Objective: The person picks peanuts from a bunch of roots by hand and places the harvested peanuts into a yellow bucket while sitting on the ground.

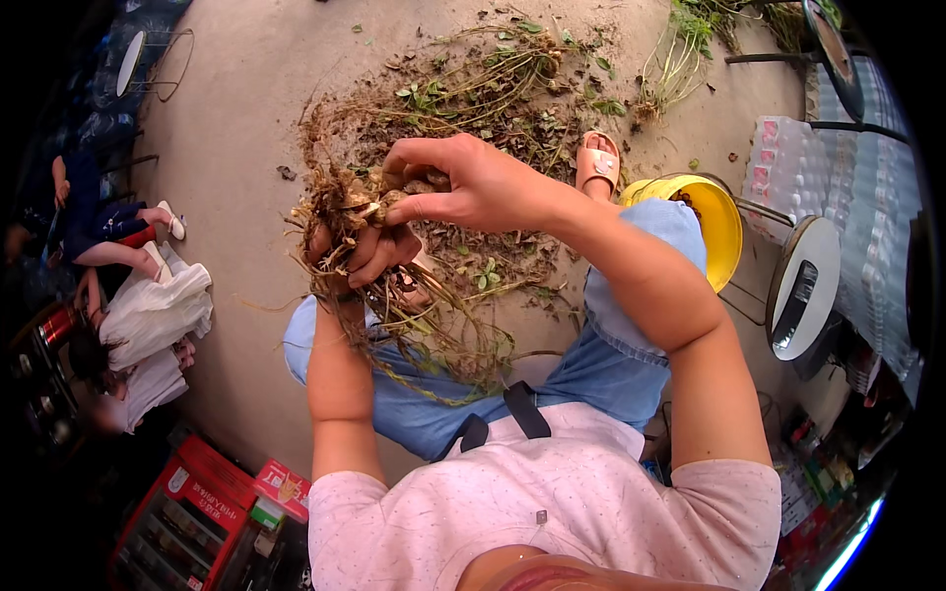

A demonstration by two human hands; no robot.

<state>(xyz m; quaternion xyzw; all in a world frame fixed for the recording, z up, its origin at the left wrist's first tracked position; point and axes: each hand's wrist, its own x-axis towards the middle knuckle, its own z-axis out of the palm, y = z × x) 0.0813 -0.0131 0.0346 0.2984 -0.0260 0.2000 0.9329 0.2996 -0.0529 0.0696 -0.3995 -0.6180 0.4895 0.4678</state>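
My left hand (373, 255) is wrapped round a bundle of uprooted peanut plants (340, 214), roots and pods uppermost. Their thin stems (436, 318) trail down over my lap. From the right, my right hand (458, 181) reaches across with thumb and fingers closed on peanut pods (414, 188) at the root end. Whether those pods are still attached is hidden by my fingers. Beyond my hands, more pulled peanut plants (510, 70) lie on the floor among soil and dry leaves.
By my right knee stands a yellow bucket (720, 233) with some contents low inside. Beside it, a round stool (805, 288) carries a phone. Wrapped bottle packs (787, 166) line the right. People (140, 295) sit at the left, and a red display rack (185, 502) stands lower left.
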